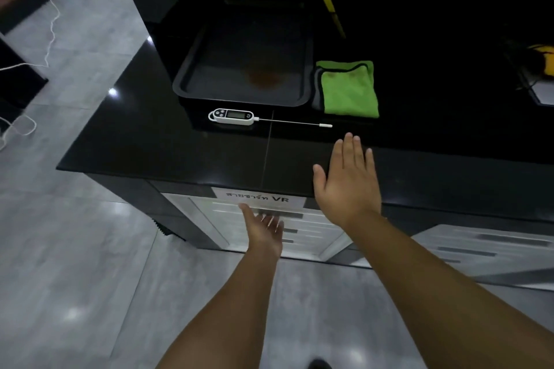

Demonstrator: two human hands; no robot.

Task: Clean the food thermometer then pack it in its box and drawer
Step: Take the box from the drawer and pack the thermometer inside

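Observation:
A white digital food thermometer [232, 115] lies on the black counter, its thin metal probe [290, 122] pointing right. A folded green cloth [349, 90] lies just behind the probe's tip. My right hand [347, 180] hovers flat and open above the counter's front edge, a short way in front of the probe tip. My left hand [263, 229] is open, palm up, lower down in front of the white drawer unit [305, 237] under the counter. Neither hand holds anything. No thermometer box is visible.
A black tray [192, 69] with a brown stain sits behind the thermometer. A yellow stick [328, 4] leans at the back. A yellow object [544, 58] is at the far right. A paper label [257, 197] is on the drawer front. White cables [51, 18] trail on the grey floor, left.

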